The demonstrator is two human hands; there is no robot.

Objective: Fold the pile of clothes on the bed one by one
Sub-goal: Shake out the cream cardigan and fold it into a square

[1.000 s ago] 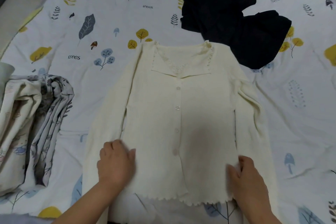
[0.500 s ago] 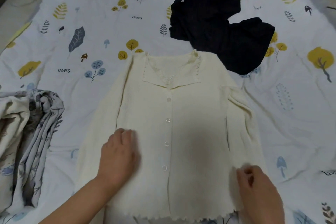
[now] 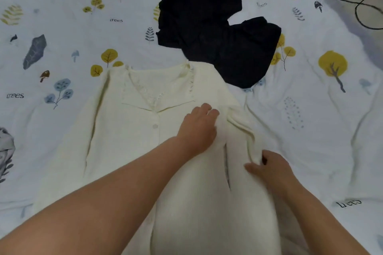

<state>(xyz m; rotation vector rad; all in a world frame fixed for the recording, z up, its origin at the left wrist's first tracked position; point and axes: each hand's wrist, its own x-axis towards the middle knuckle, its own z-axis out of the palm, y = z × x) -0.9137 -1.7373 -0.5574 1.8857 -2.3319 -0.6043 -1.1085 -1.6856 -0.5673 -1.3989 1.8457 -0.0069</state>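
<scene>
A cream buttoned cardigan point(image 3: 128, 130) lies face up and spread flat on the bed, collar toward the far side. My left hand point(image 3: 198, 128) reaches across it and presses flat on the right chest near the shoulder seam, fingers together. My right hand point(image 3: 269, 166) pinches the bunched right sleeve of the cardigan at its outer edge. A black garment point(image 3: 209, 29) lies crumpled just beyond the cardigan's right shoulder.
The white bedsheet point(image 3: 310, 120) printed with trees and leaves covers the whole bed. A grey floral cloth point(image 3: 5, 155) shows at the left edge. A black cable point(image 3: 361, 9) lies on the floor at the upper right, past the bed's edge.
My left hand crossed from the cardigan's lower left to its right chest. My right hand moved up from the hem to the right sleeve and took hold of it. The camera moved closer.
</scene>
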